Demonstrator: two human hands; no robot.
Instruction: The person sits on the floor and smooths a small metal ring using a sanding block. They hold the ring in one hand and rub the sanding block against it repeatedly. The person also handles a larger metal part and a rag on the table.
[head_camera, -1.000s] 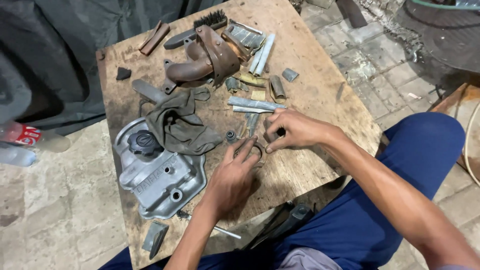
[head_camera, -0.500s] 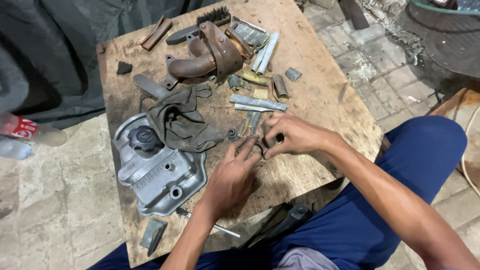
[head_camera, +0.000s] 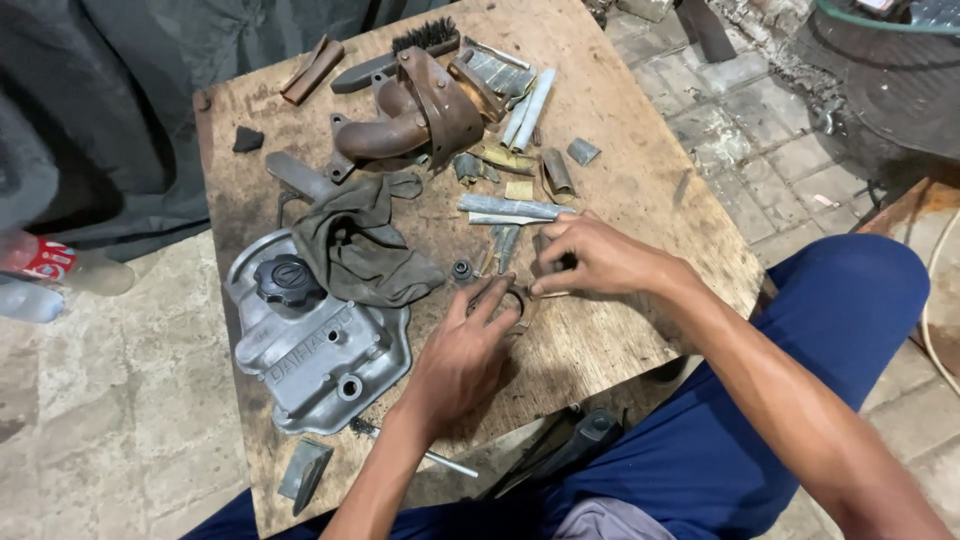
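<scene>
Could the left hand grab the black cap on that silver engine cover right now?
Probably yes. The left hand rests on the wooden board right beside the engine cover, and the black cap sits on top, uncovered. The greasy rag lies beside it, not over it.
</scene>
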